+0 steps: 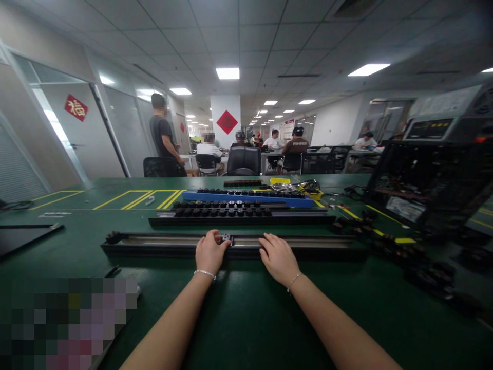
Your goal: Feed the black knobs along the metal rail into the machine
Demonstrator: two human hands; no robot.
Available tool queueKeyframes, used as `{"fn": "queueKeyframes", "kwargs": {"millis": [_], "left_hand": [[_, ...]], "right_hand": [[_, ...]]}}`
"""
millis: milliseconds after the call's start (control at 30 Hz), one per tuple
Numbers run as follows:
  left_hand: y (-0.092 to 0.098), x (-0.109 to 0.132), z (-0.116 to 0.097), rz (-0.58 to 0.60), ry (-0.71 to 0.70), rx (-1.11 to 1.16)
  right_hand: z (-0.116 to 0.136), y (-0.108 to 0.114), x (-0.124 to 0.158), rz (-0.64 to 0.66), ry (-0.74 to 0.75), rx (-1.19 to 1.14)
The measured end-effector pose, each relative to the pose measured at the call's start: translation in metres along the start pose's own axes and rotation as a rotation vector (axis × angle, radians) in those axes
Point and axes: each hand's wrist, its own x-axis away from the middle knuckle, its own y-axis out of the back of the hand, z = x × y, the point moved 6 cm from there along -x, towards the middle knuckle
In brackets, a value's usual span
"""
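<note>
A long black channel rail (154,252) with a pale strip along its inside lies across the table in front of me. My left hand (209,254) is closed at its middle, thumb and fingers round a small dark part with a silvery top (226,237) that sits in the channel. The part's exact kind does not show. To the right, my right hand (278,258) rests over the same rail, fingers stretched out and touching its edge, holding nothing. Another small dark part (113,237) sits at the rail's left end.
Behind the rail lie another black rail with rows of round black parts (231,211) and a blue tray (246,197) of similar ones. Dark parts (431,277) line the right side. An open computer case (400,180) stands there too. Several people are in the background.
</note>
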Motion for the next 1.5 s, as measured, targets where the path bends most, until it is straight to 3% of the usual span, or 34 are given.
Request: {"fn": "queueKeyframes", "kwargs": {"millis": [567, 1267, 1500], "left_hand": [[-0.01, 0.006, -0.006, 0.051, -0.151, 0.004], [-0.013, 0.01, -0.01, 0.054, -0.223, 0.016], [-0.01, 0.014, -0.014, -0.003, -0.324, -0.138]], "right_hand": [[0.062, -0.024, -0.035, 0.047, -0.052, -0.169], [0.062, -0.024, -0.042, -0.033, -0.248, -0.195], [0.062, -0.023, -0.04, -0.071, -0.247, -0.194]]}}
